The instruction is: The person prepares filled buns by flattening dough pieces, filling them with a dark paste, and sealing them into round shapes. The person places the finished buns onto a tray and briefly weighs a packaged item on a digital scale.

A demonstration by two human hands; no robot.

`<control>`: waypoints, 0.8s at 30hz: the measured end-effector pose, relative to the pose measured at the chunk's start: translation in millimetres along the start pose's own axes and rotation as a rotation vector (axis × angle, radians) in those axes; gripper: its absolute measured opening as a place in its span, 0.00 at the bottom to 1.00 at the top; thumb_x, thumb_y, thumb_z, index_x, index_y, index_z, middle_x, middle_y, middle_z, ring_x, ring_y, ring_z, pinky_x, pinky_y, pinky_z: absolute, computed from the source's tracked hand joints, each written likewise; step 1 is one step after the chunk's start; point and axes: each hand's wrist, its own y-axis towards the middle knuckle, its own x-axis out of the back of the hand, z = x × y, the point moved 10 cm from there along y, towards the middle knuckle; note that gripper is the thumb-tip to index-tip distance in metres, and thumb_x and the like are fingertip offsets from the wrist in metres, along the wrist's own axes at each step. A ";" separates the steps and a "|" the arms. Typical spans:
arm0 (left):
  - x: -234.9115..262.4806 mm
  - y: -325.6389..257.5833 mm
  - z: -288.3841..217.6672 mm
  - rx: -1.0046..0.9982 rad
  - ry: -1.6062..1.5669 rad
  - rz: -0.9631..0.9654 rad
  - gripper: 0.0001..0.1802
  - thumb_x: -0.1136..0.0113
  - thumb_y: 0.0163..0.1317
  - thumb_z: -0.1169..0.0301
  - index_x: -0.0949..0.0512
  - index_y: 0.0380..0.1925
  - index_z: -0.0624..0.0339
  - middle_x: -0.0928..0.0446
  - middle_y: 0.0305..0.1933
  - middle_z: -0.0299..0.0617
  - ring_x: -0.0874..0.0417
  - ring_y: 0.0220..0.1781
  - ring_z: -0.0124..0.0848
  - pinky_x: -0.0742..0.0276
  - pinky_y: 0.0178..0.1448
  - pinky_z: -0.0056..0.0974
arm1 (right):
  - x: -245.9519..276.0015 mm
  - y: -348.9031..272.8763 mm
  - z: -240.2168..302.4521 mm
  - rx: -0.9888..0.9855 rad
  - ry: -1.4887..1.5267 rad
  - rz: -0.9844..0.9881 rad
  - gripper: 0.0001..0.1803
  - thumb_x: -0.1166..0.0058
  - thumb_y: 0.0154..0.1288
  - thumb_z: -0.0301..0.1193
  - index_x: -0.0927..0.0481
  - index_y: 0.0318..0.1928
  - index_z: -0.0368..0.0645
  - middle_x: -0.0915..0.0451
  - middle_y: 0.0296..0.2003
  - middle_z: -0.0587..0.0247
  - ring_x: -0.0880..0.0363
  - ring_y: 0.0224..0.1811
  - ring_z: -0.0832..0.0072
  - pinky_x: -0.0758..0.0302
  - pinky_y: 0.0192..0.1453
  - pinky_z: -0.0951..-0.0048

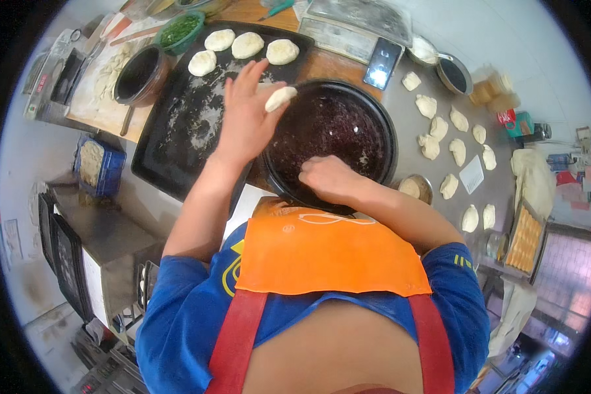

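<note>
My left hand (248,113) is raised over the right side of a black baking tray (177,141). A small piece of white dough (280,98) is pinched between its thumb and fingers, the other fingers spread upward. Several flattened dough rounds (247,45) lie along the tray's far end. My right hand (331,177) is down in a round black pan (389,134) coated with dark reddish-brown matter. Its fingers are curled and point into the pan; whatever they hold is hidden.
Several dough pieces (458,152) lie on the grey counter at right, near a small bowl (415,189). A phone (383,64) rests beyond the pan. A brown bowl (141,75) and a green bowl of chopped greens (179,31) stand left. Baked goods (524,238) fill a tray at far right.
</note>
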 end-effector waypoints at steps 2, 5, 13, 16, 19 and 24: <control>25.0 -2.7 21.0 0.209 -0.019 -0.113 0.13 0.40 0.64 0.69 0.19 0.47 0.59 0.23 0.57 0.48 0.22 0.57 0.43 0.27 0.59 0.44 | 36.0 1.0 -11.5 -0.050 -0.014 -0.191 0.07 0.44 0.56 0.32 0.19 0.26 0.43 0.19 0.28 0.58 0.18 0.35 0.58 0.20 0.37 0.59; -19.9 -60.1 94.0 1.042 -1.121 -0.308 0.19 0.45 0.70 0.59 0.23 0.51 0.64 0.19 0.48 0.41 0.18 0.51 0.34 0.25 0.58 0.42 | 95.3 -44.9 -83.8 -0.422 0.262 -0.552 0.10 0.38 0.56 0.32 0.20 0.25 0.40 0.22 0.23 0.53 0.20 0.26 0.57 0.22 0.33 0.60; -70.6 -91.7 86.4 1.117 -1.624 -0.289 0.19 0.44 0.68 0.67 0.28 0.55 0.66 0.22 0.53 0.45 0.21 0.55 0.38 0.28 0.62 0.43 | 40.0 -12.1 -45.7 -0.155 0.056 -0.380 0.07 0.49 0.60 0.26 0.25 0.26 0.39 0.23 0.25 0.49 0.21 0.32 0.53 0.23 0.38 0.55; -67.1 -94.1 84.5 1.072 -1.492 -0.236 0.18 0.42 0.67 0.70 0.27 0.54 0.67 0.21 0.52 0.45 0.20 0.54 0.35 0.27 0.59 0.39 | 33.7 -26.3 -13.8 -0.091 0.223 -0.427 0.05 0.44 0.58 0.25 0.20 0.32 0.36 0.22 0.27 0.49 0.20 0.32 0.55 0.22 0.38 0.58; -62.2 -84.8 76.3 0.992 -1.411 -0.162 0.18 0.41 0.67 0.69 0.26 0.53 0.67 0.20 0.51 0.45 0.20 0.51 0.34 0.26 0.56 0.38 | 35.8 -33.7 -33.6 -0.248 0.482 -0.422 0.08 0.43 0.58 0.27 0.18 0.35 0.35 0.20 0.29 0.47 0.19 0.33 0.54 0.21 0.39 0.61; -62.6 -73.5 66.4 0.947 -1.411 -0.134 0.18 0.41 0.66 0.68 0.25 0.52 0.66 0.20 0.51 0.44 0.18 0.50 0.34 0.24 0.55 0.37 | -15.1 -50.4 -61.2 -0.650 1.172 -0.157 0.09 0.45 0.62 0.26 0.17 0.38 0.33 0.17 0.28 0.57 0.19 0.25 0.77 0.22 0.29 0.73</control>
